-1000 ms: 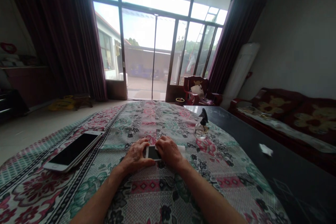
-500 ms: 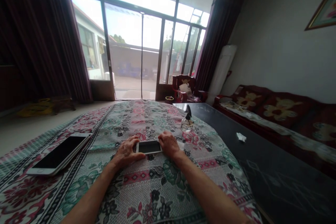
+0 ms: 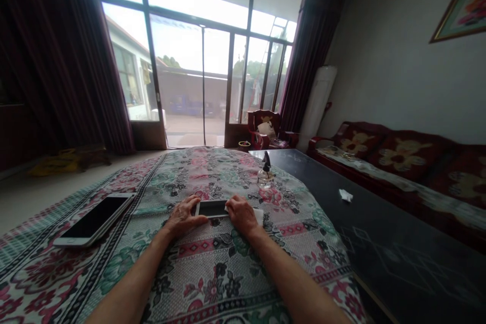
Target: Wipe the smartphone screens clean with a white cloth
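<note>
A white-framed smartphone (image 3: 212,208) with a dark screen lies face up on the flowered tablecloth (image 3: 212,291). My left hand (image 3: 185,216) grips its left end, thumb along the near edge and fingers at the far edge. Over the phone's right end, my right hand (image 3: 241,214) has its fingers bunched together around a white tissue (image 3: 259,216). Part of this tissue sticks out beyond the hand on the right, and a small bit shows at the fingertips on the screen. The phone's right end is hidden by that hand.
Two stacked phones or tablets (image 3: 93,223), the upper one white-edged, lie at the left. A clear spray bottle (image 3: 265,174) with a black nozzle stands beyond my right hand. On the dark table (image 3: 383,243) at the right is a crumpled white tissue (image 3: 346,195).
My right hand has shifted left from the phone's right edge onto its screen, covering more of it. The left hand keeps its grip. The view has tilted slightly.
</note>
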`<state>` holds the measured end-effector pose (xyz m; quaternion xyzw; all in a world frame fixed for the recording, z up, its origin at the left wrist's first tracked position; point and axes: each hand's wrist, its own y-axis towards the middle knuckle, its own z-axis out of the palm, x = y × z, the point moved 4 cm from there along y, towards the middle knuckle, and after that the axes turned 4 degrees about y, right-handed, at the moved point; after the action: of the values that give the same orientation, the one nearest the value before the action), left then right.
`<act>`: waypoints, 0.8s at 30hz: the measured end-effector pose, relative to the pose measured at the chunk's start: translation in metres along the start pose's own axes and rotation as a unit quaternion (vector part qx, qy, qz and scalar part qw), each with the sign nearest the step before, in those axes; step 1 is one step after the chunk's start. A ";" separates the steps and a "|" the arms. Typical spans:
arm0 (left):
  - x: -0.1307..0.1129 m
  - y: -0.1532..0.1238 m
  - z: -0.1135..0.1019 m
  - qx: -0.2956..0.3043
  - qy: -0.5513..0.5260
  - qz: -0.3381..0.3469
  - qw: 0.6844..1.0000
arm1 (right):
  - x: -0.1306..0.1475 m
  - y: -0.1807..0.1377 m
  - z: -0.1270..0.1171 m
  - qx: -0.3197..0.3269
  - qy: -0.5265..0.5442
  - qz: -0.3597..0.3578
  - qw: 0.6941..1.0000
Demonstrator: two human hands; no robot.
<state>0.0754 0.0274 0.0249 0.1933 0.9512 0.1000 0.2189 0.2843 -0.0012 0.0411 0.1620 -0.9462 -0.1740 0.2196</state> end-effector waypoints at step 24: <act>0.000 0.001 0.001 -0.004 -0.029 0.013 0.999 | -0.014 0.031 0.005 0.024 0.043 -0.029 0.998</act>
<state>0.0767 0.0280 0.0240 0.2072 0.9413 0.1012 0.2464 0.2872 0.0330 0.0444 0.2022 -0.9346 -0.1508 0.2510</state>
